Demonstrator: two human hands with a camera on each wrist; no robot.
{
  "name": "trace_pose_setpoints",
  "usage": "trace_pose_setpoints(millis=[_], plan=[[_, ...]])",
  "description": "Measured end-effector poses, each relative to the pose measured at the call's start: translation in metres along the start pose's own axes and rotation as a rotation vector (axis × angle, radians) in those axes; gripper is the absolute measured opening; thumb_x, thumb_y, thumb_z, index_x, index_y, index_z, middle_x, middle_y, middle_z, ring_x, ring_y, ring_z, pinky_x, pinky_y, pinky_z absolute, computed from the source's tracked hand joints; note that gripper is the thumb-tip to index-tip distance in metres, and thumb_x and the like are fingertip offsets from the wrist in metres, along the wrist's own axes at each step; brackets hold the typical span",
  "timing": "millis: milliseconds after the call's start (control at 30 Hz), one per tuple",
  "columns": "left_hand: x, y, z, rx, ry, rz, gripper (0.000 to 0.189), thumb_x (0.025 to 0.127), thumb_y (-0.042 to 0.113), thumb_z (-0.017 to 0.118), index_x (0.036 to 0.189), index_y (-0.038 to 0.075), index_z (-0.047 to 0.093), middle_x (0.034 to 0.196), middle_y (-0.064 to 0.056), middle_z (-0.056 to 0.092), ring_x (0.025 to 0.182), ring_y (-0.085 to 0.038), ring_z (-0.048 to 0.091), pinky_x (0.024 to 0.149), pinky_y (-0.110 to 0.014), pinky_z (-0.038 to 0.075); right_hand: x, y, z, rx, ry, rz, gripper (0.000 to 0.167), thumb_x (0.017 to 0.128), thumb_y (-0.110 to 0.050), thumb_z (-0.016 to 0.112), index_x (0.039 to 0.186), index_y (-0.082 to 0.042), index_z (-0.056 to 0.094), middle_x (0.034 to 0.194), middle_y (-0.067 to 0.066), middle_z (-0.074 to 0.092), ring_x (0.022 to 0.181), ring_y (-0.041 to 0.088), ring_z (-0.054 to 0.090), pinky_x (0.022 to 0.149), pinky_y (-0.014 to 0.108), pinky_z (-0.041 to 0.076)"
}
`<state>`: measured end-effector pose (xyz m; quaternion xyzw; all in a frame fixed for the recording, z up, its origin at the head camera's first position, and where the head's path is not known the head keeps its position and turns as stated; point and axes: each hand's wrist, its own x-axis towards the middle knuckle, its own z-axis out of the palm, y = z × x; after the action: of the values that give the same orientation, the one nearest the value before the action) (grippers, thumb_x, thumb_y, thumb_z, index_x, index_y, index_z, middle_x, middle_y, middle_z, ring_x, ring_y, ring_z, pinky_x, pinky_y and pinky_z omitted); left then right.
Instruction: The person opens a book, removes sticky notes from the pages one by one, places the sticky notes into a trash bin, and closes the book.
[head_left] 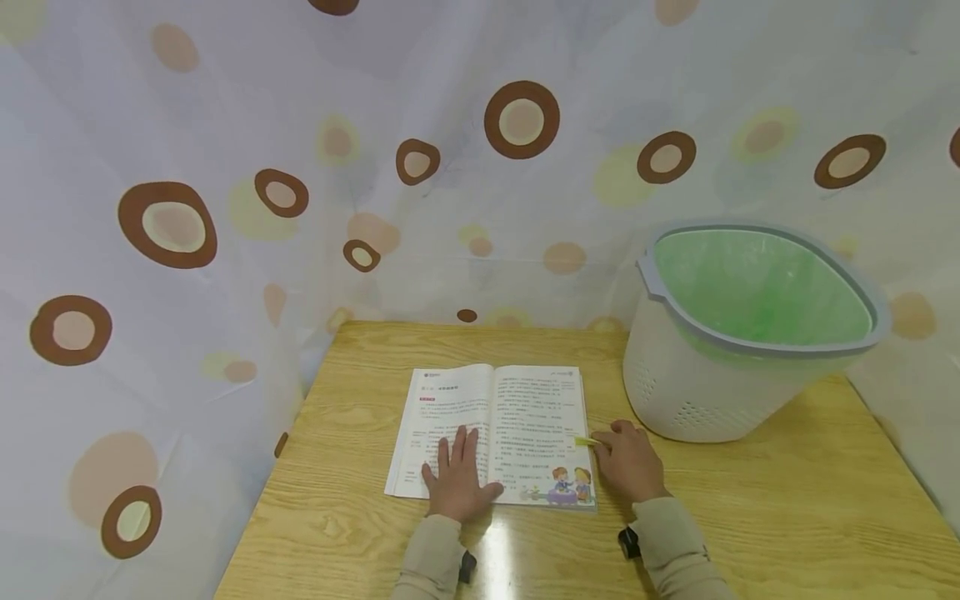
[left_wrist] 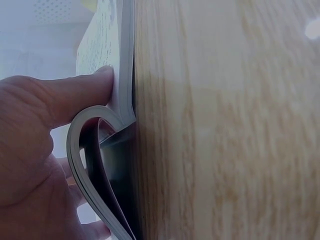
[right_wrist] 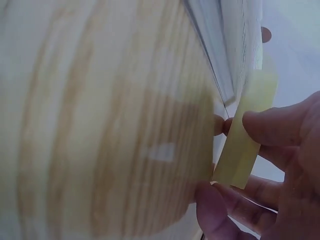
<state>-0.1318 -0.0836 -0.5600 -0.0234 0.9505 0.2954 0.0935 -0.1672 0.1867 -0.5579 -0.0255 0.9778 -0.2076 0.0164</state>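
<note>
An open book [head_left: 534, 408] lies on the table, printed text on both pages and a cartoon of two children at the lower right corner. My left hand [head_left: 456, 483] rests spread over the lower left page, its thumb [left_wrist: 90, 92] reaching across the gutter onto the right page. At the right page's outer edge, my right hand [head_left: 632, 465] pinches a yellow sticky note strip [right_wrist: 245, 132] between thumb and fingers. The strip's far end overlaps the page margin; whether it sticks there I cannot tell.
A tall white plastic basket [head_left: 682, 396] with a grey rim and green inside stands at the back right, close to my right hand. The wooden table [head_left: 345, 475] meets a curtain [head_left: 450, 208] with brown circles behind and on the left.
</note>
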Motion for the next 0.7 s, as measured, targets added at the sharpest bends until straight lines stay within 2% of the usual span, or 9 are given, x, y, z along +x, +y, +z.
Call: trace_pose_setpoints(millis=[200, 367, 700], plan=[[0.0031, 0.0001, 0.0023, 0.006, 0.010, 0.016, 0.093, 0.080, 0.037, 0.078, 0.156, 0.014, 0.028, 0.167, -0.010, 0.021, 0.153, -0.045, 0.016, 0.113, -0.079, 0.012, 0.0015, 0.0049, -0.0011, -0.016, 0.010, 0.009, 0.030, 0.098, -0.017, 0.054, 0.116, -0.004, 0.073, 0.129, 0.026, 0.061, 0.117, 0.047, 0.056, 0.094, 0.062, 0.051], [0.0039, -0.0009, 0.0053, -0.001, -0.008, 0.009, 0.094, 0.081, 0.037, 0.078, 0.156, 0.015, 0.027, 0.167, -0.011, 0.020, 0.153, -0.046, 0.014, 0.113, -0.079, 0.010, -0.0007, 0.0074, -0.0031, -0.008, -0.022, 0.015, 0.031, 0.098, -0.017, 0.053, 0.119, -0.002, 0.071, 0.132, 0.027, 0.060, 0.121, 0.049, 0.054, 0.100, 0.062, 0.047], [-0.0009, -0.0040, 0.0019, -0.019, 0.014, 0.020, 0.095, 0.079, 0.036, 0.079, 0.156, 0.012, 0.028, 0.166, -0.012, 0.020, 0.152, -0.047, 0.014, 0.111, -0.081, 0.010, -0.0011, 0.0070, -0.0056, 0.028, -0.018, -0.017, 0.031, 0.098, -0.014, 0.053, 0.117, 0.002, 0.071, 0.133, 0.028, 0.061, 0.122, 0.051, 0.056, 0.103, 0.062, 0.045]])
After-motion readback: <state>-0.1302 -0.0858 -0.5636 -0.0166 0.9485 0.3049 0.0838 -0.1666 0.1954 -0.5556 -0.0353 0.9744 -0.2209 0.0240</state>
